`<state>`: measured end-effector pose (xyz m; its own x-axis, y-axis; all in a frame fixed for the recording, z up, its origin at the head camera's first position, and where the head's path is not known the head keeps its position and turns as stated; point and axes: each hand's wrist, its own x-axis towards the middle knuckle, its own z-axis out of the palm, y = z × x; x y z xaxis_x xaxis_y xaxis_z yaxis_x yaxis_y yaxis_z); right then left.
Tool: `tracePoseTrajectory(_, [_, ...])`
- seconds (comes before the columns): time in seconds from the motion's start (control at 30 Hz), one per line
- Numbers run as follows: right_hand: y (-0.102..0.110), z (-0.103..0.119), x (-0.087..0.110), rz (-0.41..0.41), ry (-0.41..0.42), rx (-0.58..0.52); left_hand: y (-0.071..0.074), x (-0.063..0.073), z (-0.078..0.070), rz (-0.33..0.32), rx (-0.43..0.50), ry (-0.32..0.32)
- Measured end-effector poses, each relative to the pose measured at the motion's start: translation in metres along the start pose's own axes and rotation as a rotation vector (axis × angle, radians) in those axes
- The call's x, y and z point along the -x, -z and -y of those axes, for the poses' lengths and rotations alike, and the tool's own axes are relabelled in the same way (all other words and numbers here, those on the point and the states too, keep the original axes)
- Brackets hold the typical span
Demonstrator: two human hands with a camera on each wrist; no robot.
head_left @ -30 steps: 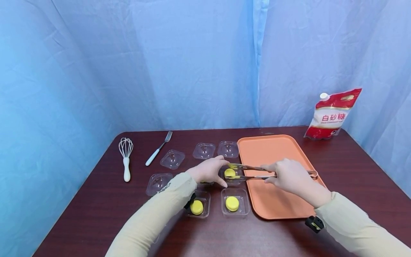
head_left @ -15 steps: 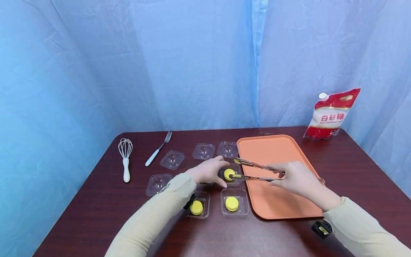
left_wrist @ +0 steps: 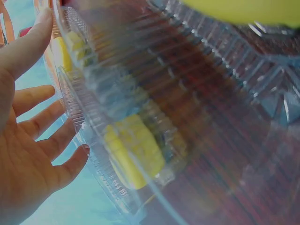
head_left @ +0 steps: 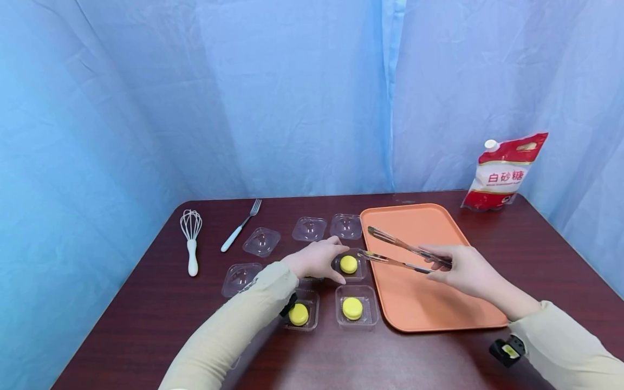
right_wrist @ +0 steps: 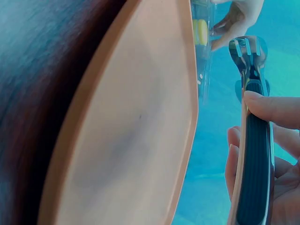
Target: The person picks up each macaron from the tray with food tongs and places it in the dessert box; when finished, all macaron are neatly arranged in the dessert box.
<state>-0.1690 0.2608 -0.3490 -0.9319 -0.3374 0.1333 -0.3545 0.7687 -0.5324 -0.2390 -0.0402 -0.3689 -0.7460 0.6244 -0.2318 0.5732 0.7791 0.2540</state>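
Note:
My right hand (head_left: pixel 470 271) grips metal tongs (head_left: pixel 400 244) over the left part of the orange tray (head_left: pixel 424 314). The tips of the tongs are spread apart with nothing between them; the right wrist view shows the thumb pressing a dark grip strip (right_wrist: pixel 255 164). Beside the tray, a yellow macaron (head_left: pixel 348 264) sits in a clear plastic box. My left hand (head_left: pixel 319 260) is at that box's left side, thumb and fingers spread (left_wrist: pixel 37 136). Nearer are a second macaron (head_left: pixel 352 308) and a third (head_left: pixel 298 314), each in its own box. Another box is mostly hidden under the left hand.
Several clear domed lids (head_left: pixel 309 229) lie behind and left of the boxes. Farther left are a fork (head_left: pixel 241 225) and a white-handled whisk (head_left: pixel 192 244). A red and white sugar pouch (head_left: pixel 502 179) stands at the back right. Blue cloth (head_left: pixel 292 108) hangs behind the table.
The right hand has drawn the tongs back right from the box over the tray, and their tips have left the macaron. The left hand has stayed put.

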Motion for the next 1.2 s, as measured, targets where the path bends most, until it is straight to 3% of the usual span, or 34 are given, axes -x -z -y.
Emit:
tracePoseTrajectory(0.3, [0.011, -0.018, 0.009, -0.021, -0.043, 0.016, 0.002, 0.003, 0.004, -0.023, -0.009, 0.001])
tracePoseTrajectory(0.57, [0.027, -0.045, 0.019, 0.018, -0.174, -0.029, 0.011, 0.011, 0.008, -0.103, -0.008, -0.027])
tracePoseTrajectory(0.87, [0.041, -0.083, 0.034, 0.022, -0.282, 0.009, 0.017, 0.034, 0.015, -0.182, 0.037, -0.014])
tracePoseTrajectory(1.2, [0.047, -0.119, 0.048, 0.042, -0.389, 0.002, 0.02, 0.062, 0.024, -0.33, 0.068, -0.034])
